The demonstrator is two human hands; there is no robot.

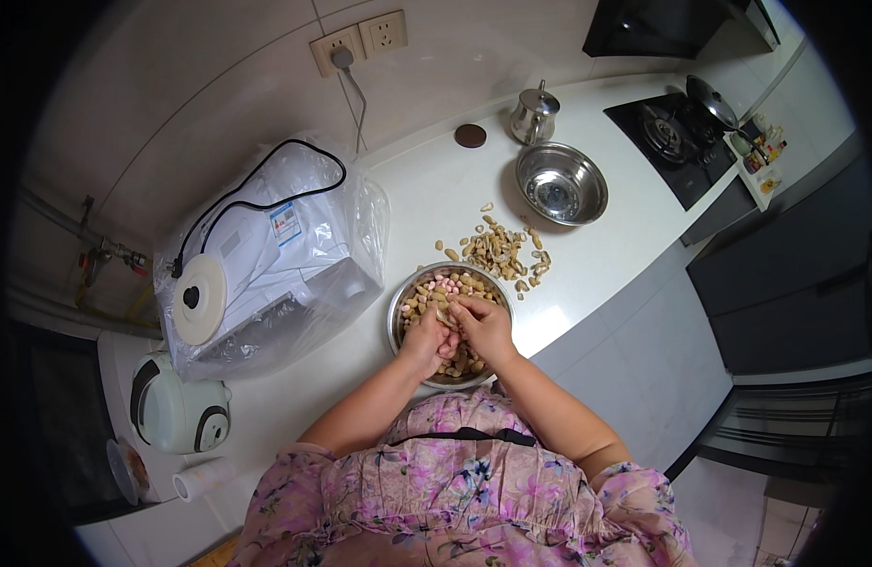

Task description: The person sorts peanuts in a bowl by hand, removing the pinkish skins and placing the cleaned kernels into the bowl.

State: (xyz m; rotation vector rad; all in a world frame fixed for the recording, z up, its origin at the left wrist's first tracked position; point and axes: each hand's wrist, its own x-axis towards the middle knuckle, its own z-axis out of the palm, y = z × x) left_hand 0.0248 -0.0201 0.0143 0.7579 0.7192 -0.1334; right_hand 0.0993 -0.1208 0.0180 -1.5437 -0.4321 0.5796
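Observation:
A metal bowl (394, 331) full of unshelled peanuts (464, 364) and some pink shelled kernels (445, 283) stands at the counter's front edge, close to my body. Over it my left hand (428, 344) and my right hand (486, 331) meet, fingers closed around a peanut (444, 317) between the fingertips. My own fingers hide most of that peanut. Just beyond the bowl lies a loose pile of peanut shells (497, 249) on the white counter.
A second metal bowl (561, 185) sits beyond the pile, near a metal pot (534, 115) and a brown round lid (470, 136). To the left stands a plastic-wrapped white appliance (266, 246), with a rice cooker (176, 406) nearer. A gas stove (670, 142) is at the far right.

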